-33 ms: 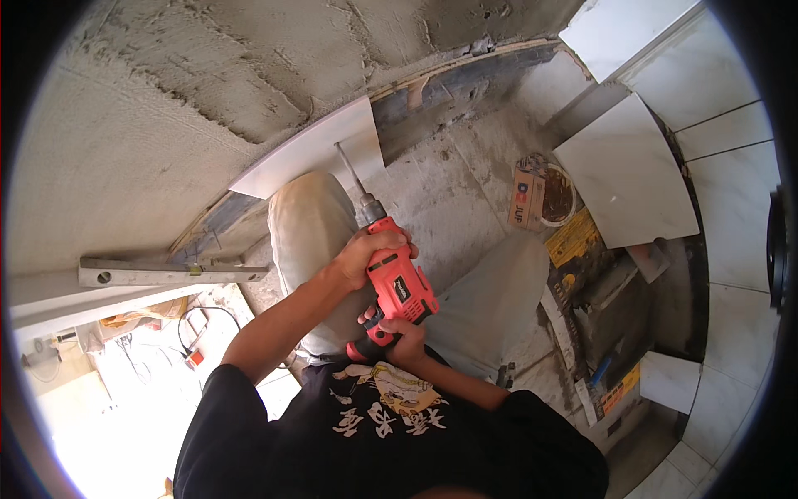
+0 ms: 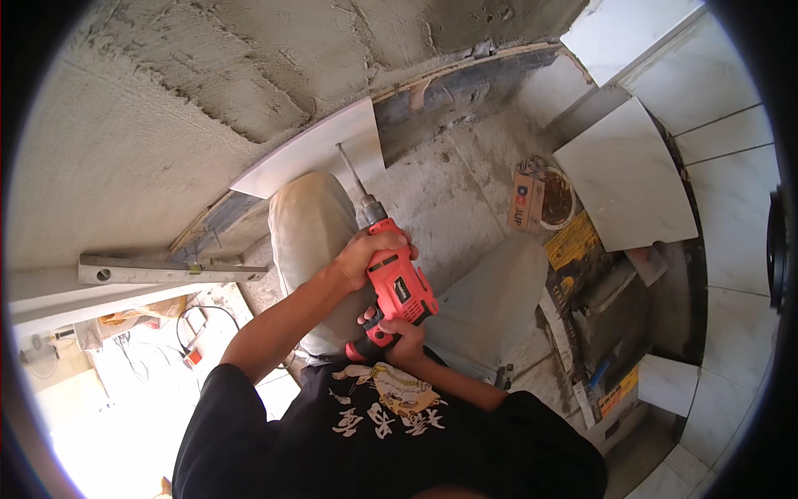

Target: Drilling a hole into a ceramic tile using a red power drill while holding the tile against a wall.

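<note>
I hold a red power drill (image 2: 401,291) with both hands. My left hand (image 2: 370,249) wraps round the front of its body, and my right hand (image 2: 399,341) grips the rear handle near my black shirt. The long metal bit (image 2: 357,183) points away from me, its tip over a white tile (image 2: 307,145) that stands at the foot of the rough cement wall (image 2: 191,75), just beyond my left knee (image 2: 312,208). Whether the tip touches the tile I cannot tell. Parts of both hands' fingers are hidden behind the drill.
A metal spirit level (image 2: 145,271) lies along a ledge at the left, above a bright area with cables. To the right are a white bucket (image 2: 559,220), a cardboard piece (image 2: 524,200), a large tile (image 2: 619,179), stained yellow material (image 2: 573,241), and a tiled surface (image 2: 740,224).
</note>
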{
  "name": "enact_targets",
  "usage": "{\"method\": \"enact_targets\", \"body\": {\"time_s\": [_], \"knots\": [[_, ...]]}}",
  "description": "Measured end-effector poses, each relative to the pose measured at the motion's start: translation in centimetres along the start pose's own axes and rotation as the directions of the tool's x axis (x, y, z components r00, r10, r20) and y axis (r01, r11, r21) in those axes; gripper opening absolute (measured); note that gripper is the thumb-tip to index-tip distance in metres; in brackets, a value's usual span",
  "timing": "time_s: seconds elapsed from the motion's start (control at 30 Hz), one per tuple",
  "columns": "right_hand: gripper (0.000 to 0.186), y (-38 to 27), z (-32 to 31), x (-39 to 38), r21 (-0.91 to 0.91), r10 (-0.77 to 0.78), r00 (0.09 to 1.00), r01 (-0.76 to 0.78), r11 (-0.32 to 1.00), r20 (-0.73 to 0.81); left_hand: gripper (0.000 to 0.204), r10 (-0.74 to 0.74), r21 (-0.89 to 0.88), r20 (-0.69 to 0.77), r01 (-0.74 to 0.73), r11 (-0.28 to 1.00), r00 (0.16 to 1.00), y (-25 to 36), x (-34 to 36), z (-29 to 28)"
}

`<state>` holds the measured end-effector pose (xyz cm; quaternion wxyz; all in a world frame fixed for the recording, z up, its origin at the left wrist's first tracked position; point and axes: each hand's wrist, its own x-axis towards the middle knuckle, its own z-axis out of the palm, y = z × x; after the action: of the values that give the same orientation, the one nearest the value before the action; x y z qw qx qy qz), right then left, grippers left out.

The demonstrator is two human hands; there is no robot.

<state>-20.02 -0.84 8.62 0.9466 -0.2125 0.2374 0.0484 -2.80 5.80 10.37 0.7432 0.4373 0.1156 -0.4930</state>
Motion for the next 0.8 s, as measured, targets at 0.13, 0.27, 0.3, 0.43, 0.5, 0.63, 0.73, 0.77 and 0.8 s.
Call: {"method": "enact_targets", "body": {"time_s": [0.13, 0.27, 0.3, 0.43, 0.5, 0.63, 0.73, 0.77, 0.8], "knots": [[0.044, 0.5, -0.7, 0.0, -0.025, 0.021, 1.000, -0.021, 0.999, -0.010, 0.034, 0.004, -0.010, 0.010, -0.004, 1.000, 1.000, -0.1, -0.1, -0.1], [0.026, 1.1, -1.6, 0.1, -0.025, 0.010, 1.000, -0.011, 1.000, -0.007, 0.034, 0.043, 0.027, 0.017, -0.044, 0.999, 0.999, -0.2, -0.1, -0.1], [0.026, 1.1, -1.6, 0.1, -0.030, 0.019, 1.000, -0.019, 0.999, -0.006, 0.033, 0.039, 0.038, 0.023, -0.040, 0.998, 0.999, -0.1, -0.1, -0.1], [0.023, 0.9, -1.3, 0.1, -0.098, -0.020, 1.000, 0.020, 0.995, 0.001, 0.030, 0.051, 0.062, 0.012, -0.052, 0.997, 0.999, 0.1, -0.4, 0.1], [0.023, 0.9, -1.4, 0.1, -0.109, -0.032, 0.999, 0.033, 0.993, 0.006, 0.033, 0.039, 0.039, 0.026, -0.040, 0.998, 0.999, 0.1, -0.3, 0.2], [0.024, 1.2, -1.9, 0.1, -0.061, -0.027, 1.000, 0.027, 0.998, -0.012, 0.033, 0.036, 0.042, 0.046, -0.038, 0.998, 0.998, 0.0, -0.1, 0.1], [0.027, 1.2, -1.1, -0.1, -0.009, -0.011, 0.999, 0.011, 1.000, -0.049, 0.033, 0.037, 0.042, 0.014, -0.038, 0.998, 0.999, 0.2, -0.4, 0.1], [0.029, 1.0, -0.7, -0.2, 0.017, 0.002, 0.997, -0.001, 1.000, -0.079, 0.034, 0.037, 0.040, 0.018, -0.037, 0.998, 0.999, 0.1, -0.3, 0.0], [0.029, 0.8, -0.3, -0.3, 0.018, -0.001, 0.997, 0.002, 1.000, -0.080, 0.034, 0.037, 0.039, 0.022, -0.038, 0.999, 0.999, 0.2, -0.3, -0.1]]}}
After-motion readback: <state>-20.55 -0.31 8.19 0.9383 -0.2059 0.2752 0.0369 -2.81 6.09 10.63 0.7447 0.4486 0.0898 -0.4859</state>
